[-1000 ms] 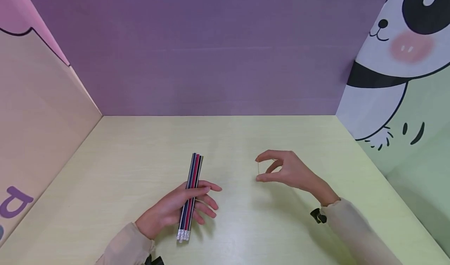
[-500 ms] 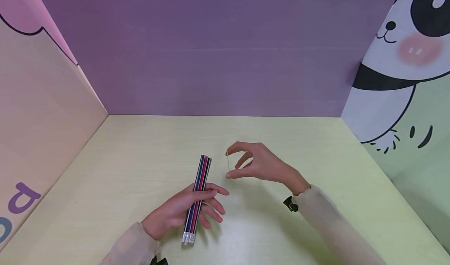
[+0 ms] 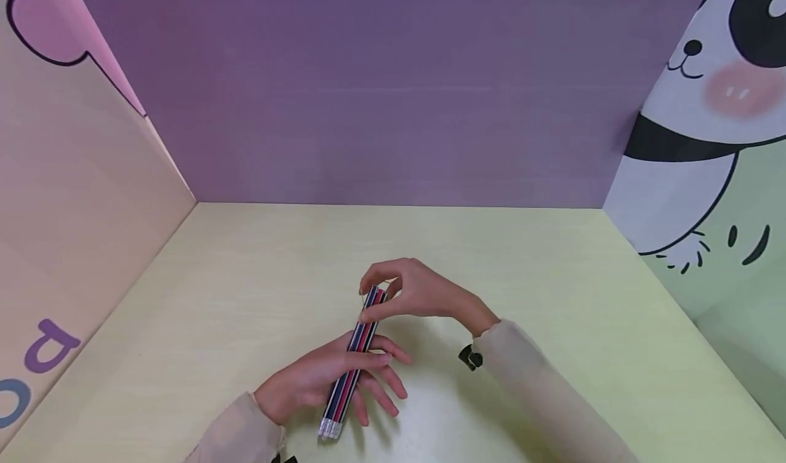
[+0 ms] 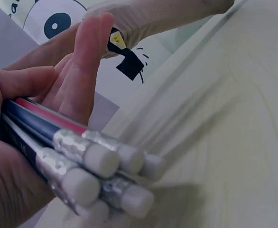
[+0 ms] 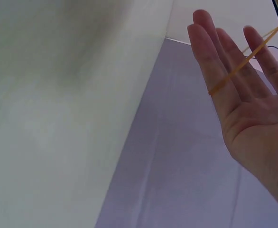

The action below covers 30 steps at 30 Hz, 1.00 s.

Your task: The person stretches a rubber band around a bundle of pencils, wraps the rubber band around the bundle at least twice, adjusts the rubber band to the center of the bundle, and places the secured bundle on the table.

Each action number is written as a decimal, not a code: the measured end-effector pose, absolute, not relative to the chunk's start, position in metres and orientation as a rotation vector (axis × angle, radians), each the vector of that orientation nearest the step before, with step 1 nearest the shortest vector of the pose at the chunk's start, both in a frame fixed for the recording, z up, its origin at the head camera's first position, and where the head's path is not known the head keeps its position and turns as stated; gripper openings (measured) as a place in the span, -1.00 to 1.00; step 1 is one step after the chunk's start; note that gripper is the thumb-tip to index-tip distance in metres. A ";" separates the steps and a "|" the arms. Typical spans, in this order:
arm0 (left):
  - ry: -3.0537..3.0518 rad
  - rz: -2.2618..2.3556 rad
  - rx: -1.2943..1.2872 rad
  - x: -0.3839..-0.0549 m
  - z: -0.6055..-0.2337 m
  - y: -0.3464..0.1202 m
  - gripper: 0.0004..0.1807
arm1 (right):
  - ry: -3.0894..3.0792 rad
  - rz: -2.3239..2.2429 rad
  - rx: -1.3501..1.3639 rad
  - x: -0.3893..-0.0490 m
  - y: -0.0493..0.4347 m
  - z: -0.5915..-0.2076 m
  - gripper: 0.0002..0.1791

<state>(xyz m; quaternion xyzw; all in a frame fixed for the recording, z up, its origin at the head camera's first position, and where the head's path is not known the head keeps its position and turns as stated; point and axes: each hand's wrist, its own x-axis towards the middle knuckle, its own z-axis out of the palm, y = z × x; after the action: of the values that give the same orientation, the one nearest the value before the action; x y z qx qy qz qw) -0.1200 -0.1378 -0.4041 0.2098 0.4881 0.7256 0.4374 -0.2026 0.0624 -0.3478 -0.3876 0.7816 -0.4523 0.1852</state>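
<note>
A bundle of striped pencils (image 3: 345,389), dark blue, red and black, slants over the table with white eraser ends (image 4: 102,160) toward me. My left hand (image 3: 310,376) holds the bundle under its thumb, the other fingers spread out beyond it. My right hand (image 3: 426,291) arches around the far end of the pencils, thumb crossing in front of them. A thin yellow-orange rubber band (image 5: 243,62) is stretched across its fingers; in the right wrist view it runs toward a dark pencil at the frame's edge. In the head view the far pencil tips lie between right thumb and fingers.
The pale wooden table (image 3: 258,265) meets a purple back wall (image 3: 393,108). A beige panel (image 3: 92,197) stands on the left, and a green panel with a panda drawing (image 3: 681,197) on the right. Black straps (image 3: 471,357) sit at the wrists.
My right hand has moved left with the stretched rubber band, from apart to around the pencils' far end. The left hand, still holding the pencils, has shifted slightly right and down in view.
</note>
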 end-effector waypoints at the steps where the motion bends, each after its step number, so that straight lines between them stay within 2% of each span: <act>1: 1.241 1.805 0.515 -0.120 -0.403 -0.138 -0.71 | 2.180 -1.281 -1.076 -0.203 0.064 -0.351 -0.69; 4: 1.380 1.811 0.483 -0.122 -0.400 -0.141 -0.66 | 2.133 -1.303 -1.015 -0.203 0.069 -0.360 -0.68; 11: 1.729 1.789 0.430 -0.127 -0.393 -0.144 -0.62 | 2.107 -1.336 -0.899 -0.202 0.078 -0.366 -0.49; 19: 1.680 1.972 0.214 -0.132 -0.388 -0.153 -0.57 | 1.903 -1.523 -0.891 -0.205 0.095 -0.351 -0.63; 25: 1.675 2.020 0.151 -0.133 -0.387 -0.153 -0.62 | 1.892 -1.675 -0.975 -0.204 0.093 -0.353 -0.87; 30: 1.655 1.982 0.187 -0.123 -0.378 -0.146 -0.61 | 2.194 -1.644 -0.828 -0.198 0.084 -0.354 -0.84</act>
<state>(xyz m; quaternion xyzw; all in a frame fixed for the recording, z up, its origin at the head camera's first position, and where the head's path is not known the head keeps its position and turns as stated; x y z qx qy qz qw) -0.1233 -0.1463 -0.3781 0.0694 0.6150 0.7366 0.2727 -0.1984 0.0837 -0.3541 -0.2862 0.7589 -0.5684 0.1384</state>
